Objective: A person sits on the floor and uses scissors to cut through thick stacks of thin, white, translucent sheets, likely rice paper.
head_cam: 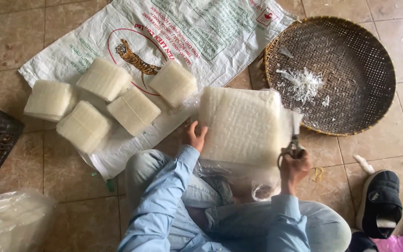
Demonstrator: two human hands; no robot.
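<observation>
**Scissors trimming a bagged block of rice noodles**

Denim knees and pale-blue sleeves lie nearest the camera. Just beyond, the right hand (294,168) is clenched around small scissors (296,140), blades pointing up and away along the right edge of the noodle block (240,125). The left hand (195,135) grips the block's left edge, fingers curled over it. The block sits propped above the lap in a clear plastic bag (239,179); it is nearly square, its slightly longer axis running left to right, its broad face turned up. For a clean cut, the judgement is to keep the block steady and the blades close along the edge, clear of the noodles. Farther off, five smaller noodle blocks (104,78) rest on a woven white sack (201,32) on the tiled floor (10,42); a round bamboo tray (374,70) holds white scraps (304,84).
</observation>
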